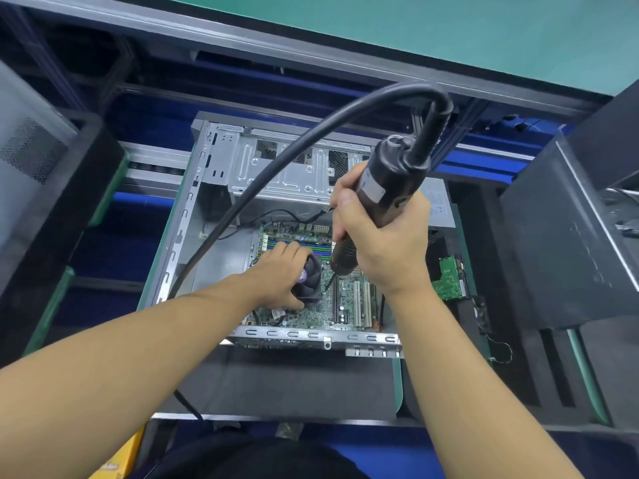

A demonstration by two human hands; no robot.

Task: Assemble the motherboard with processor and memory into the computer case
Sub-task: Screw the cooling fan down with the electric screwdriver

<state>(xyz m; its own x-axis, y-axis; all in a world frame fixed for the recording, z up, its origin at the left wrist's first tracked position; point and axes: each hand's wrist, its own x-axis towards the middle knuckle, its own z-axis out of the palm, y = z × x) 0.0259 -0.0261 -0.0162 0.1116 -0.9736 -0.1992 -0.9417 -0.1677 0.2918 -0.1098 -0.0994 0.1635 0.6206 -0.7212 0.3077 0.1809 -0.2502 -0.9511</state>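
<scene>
No text is showing clearly enough to be read; the pale label [372,190] on the electric screwdriver [380,198] is lying blank or too blurred to make out; the purple sticker [303,275] on the cooler fan [308,280] is carrying marks that are staying illegible. The white sticker [438,206] on the grey box at the case's far right is bearing fine print too small to tell; the yellow object [114,463] at the bottom left is showing blurred lettering only.
</scene>
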